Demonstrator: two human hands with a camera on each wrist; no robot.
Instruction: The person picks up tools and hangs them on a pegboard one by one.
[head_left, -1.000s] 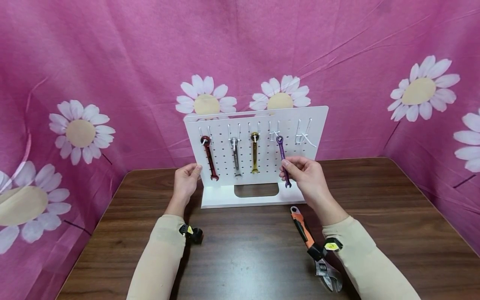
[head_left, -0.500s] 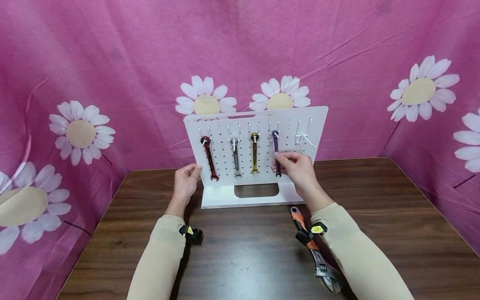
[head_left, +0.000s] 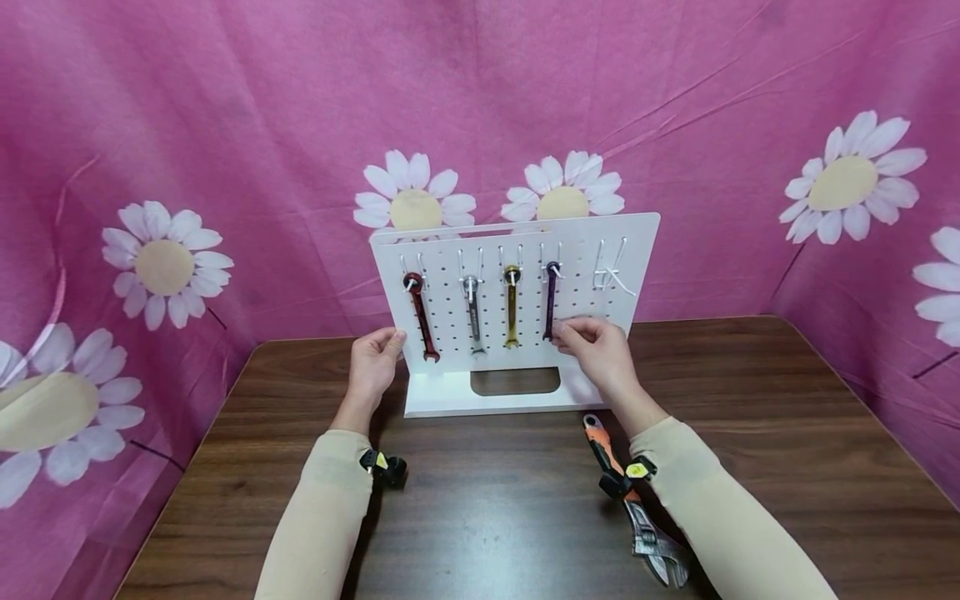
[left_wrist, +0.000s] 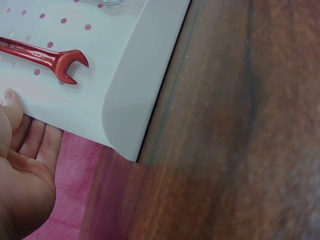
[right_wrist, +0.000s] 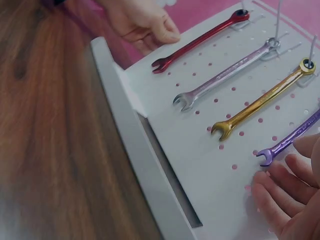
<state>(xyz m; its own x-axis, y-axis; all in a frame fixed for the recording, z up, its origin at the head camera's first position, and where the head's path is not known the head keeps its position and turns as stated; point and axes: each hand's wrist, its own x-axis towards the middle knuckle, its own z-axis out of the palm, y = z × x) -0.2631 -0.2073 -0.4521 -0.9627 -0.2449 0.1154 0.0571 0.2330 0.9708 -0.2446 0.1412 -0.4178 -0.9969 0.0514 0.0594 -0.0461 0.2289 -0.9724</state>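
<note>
A white pegboard stand (head_left: 600,317) stands upright on the table. My left hand (head_left: 372,367) grips its left edge, thumb in front and fingers behind, as the left wrist view shows. A purple combination wrench (head_left: 551,304) hangs by its ring end from the fourth hook. My right hand (head_left: 602,354) is beside its lower end, fingers loosely bent and fingertips right at the wrench in the right wrist view. To the left hang a red wrench (head_left: 422,321), a silver wrench (head_left: 473,312) and a gold wrench (head_left: 512,308), each on its own hook.
A bare hook (head_left: 615,279) is at the board's right end. An adjustable wrench (head_left: 600,442) with an orange and black handle lies on the wooden table (head_left: 480,500), partly under the right forearm. A pink flowered cloth (head_left: 300,167) hangs behind the table.
My right hand brought the purple wrench left and up onto the fourth hook, then loosened its hold and slid slightly down and right. The left hand stayed at the board's edge.
</note>
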